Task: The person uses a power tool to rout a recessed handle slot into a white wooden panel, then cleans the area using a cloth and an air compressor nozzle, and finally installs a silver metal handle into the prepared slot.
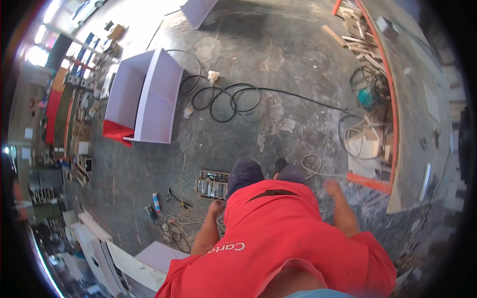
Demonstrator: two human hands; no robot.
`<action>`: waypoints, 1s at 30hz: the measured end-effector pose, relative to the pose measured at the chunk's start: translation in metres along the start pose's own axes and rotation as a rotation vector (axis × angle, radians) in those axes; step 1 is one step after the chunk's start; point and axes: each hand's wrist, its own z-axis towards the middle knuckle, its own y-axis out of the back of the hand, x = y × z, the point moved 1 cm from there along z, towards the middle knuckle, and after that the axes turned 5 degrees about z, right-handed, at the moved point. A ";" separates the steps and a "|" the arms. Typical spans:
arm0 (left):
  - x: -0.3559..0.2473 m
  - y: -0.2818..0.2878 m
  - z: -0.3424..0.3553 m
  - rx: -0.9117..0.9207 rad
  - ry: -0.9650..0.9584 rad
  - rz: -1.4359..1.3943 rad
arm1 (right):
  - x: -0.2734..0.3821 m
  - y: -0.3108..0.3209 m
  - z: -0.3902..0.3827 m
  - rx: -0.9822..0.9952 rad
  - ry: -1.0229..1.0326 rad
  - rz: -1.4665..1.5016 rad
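Observation:
My left hand [216, 206] hangs beside my left thigh, its fingers curled. A small dark spot shows at its fingertips, but I cannot make out what it is. Close by on the floor stands an open tool tray [212, 182] with compartments, holding several metal pieces. My right hand [332, 187] is out to my right with its fingers closed, and nothing shows in it. It is nearest to the orange lower frame [368, 182] of a large workbench [420, 99]. To the left of the tray lie a blue-and-white tube [156, 202], a dark power tool [150, 213] and a pliers-like tool [179, 198].
A pale cabinet carcass [161, 97] stands ahead on the left, with red cloth [118, 131] at its corner. A black hose [223, 107] loops across the concrete floor. Wood offcuts [358, 39] and a teal machine [365, 98] are by the workbench. Pale panels [154, 256] lie behind left.

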 end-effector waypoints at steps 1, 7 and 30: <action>0.014 -0.010 -0.008 -0.074 -0.024 0.090 | 0.007 0.038 0.022 -0.190 0.085 0.027; 0.026 -0.014 -0.011 0.088 0.167 0.044 | 0.135 0.204 0.120 -0.394 -0.124 0.388; -0.645 0.309 -0.156 1.245 -1.281 0.247 | 0.252 0.016 0.042 -0.213 -0.498 0.146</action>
